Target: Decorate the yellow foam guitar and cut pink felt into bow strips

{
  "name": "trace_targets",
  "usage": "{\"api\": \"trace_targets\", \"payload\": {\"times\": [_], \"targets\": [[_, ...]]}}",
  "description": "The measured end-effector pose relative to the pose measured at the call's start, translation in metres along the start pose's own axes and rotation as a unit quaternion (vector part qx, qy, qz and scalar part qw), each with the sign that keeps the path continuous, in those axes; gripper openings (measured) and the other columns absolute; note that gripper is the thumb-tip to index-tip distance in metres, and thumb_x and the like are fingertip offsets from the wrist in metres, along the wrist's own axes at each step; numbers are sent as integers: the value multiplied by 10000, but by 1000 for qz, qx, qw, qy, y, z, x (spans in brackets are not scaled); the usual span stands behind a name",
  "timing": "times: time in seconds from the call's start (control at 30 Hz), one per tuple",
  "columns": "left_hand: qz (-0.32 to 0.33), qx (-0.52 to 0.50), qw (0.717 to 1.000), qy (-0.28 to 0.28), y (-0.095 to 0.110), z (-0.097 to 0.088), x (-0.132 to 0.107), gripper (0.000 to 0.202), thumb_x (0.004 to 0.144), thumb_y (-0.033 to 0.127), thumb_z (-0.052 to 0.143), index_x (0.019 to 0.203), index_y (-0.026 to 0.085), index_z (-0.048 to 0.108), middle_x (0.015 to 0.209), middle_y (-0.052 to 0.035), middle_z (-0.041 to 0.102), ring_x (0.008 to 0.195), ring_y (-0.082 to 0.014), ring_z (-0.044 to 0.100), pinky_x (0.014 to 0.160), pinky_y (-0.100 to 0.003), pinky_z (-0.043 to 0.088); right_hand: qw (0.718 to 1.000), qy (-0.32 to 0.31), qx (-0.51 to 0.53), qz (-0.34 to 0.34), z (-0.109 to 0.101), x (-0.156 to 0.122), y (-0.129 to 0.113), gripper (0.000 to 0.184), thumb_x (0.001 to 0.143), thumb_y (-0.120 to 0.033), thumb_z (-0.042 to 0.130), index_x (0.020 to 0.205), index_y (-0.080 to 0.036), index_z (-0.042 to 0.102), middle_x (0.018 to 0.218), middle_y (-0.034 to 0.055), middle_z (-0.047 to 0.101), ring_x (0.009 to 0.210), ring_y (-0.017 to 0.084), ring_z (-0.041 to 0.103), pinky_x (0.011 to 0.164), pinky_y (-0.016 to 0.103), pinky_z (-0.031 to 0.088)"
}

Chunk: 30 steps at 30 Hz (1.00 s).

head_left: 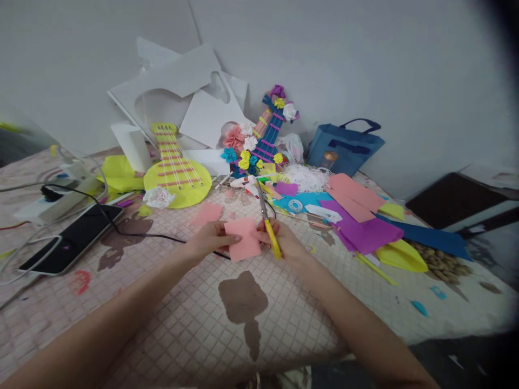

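Observation:
Between my two hands is a small square of pink paper (244, 244), held up just over the table. My left hand (207, 239) pinches its left edge, thumb on top. At the right edge, the fingertips of my right hand (287, 242) touch the paper. The same hand grips yellow-handled scissors (272, 236), whose blades point away from me and look closed. Another pink paper piece (207, 214) lies on the table just beyond my left hand. A hot glue gun (245, 183) rests farther back, partly hidden among scraps.
A yellow paper guitar (178, 186) and a flower-covered blue guitar (270, 135) stand at the back. To the left lie a tablet (75, 240), a power strip (52, 200) and cables. Coloured paper sheets (365, 227), peanuts (440, 263) and a blue bag (344, 146) are right.

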State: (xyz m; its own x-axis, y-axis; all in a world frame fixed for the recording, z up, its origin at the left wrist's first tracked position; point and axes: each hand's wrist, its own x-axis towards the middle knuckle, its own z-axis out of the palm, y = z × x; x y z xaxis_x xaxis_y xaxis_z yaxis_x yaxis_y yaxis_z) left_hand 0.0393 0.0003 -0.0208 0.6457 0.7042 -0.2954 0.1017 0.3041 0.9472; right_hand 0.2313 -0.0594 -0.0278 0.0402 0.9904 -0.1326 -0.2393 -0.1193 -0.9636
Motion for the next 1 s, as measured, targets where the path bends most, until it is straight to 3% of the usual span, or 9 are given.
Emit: {"api": "trace_targets", "payload": {"times": [0.23, 0.4, 0.5, 0.6, 0.77, 1.0], "targets": [[-10, -110, 994, 9, -10, 10, 3, 356, 636, 250, 791, 946, 117, 676, 912, -96, 721, 754, -172, 679, 684, -269, 550, 999, 38, 36, -5, -1, 1, 6, 442, 463, -313, 845, 727, -191, 512, 569, -85, 507, 457, 59, 450, 429, 199, 323], [23, -222, 972, 77, -6, 6, 5, 159, 717, 133, 716, 865, 101, 670, 825, -69, 720, 668, -124, 672, 631, -212, 558, 997, 41, 54, -26, 6, -2, 8, 446, 525, -396, 829, 761, -182, 517, 601, -77, 504, 465, 48, 428, 440, 188, 313], [42, -281, 950, 127, 7, -8, 6, 75, 751, 76, 666, 817, 105, 649, 772, -53, 717, 628, -112, 671, 601, -195, 564, 998, -6, 59, -31, 10, -7, 14, 439, 641, -542, 728, 806, -179, 543, 655, -39, 535, 514, 72, 470, 460, 199, 345], [43, -322, 933, 153, 20, -21, 6, 82, 770, 56, 635, 825, 117, 629, 717, -36, 711, 584, -109, 667, 568, -186, 564, 992, -80, 97, 21, 14, -16, 19, 532, 673, -670, 622, 857, -173, 575, 693, -8, 548, 543, 105, 511, 467, 228, 392], [55, -355, 918, 166, 30, -27, 1, 91, 788, 58, 615, 850, 124, 613, 677, -20, 704, 564, -113, 668, 549, -182, 564, 937, -261, 177, 149, 25, -32, 20, 674, 727, -760, 455, 895, -120, 587, 669, 19, 536, 533, 129, 519, 465, 260, 425], [72, -377, 906, 179, 35, -27, -1, 113, 838, 38, 535, 802, 118, 606, 668, -19, 705, 552, -107, 666, 558, -197, 580, 912, -312, 211, 162, 32, -37, 25, 691, 788, -751, 343, 866, -104, 572, 678, 25, 516, 519, 119, 504, 458, 261, 428]]}}
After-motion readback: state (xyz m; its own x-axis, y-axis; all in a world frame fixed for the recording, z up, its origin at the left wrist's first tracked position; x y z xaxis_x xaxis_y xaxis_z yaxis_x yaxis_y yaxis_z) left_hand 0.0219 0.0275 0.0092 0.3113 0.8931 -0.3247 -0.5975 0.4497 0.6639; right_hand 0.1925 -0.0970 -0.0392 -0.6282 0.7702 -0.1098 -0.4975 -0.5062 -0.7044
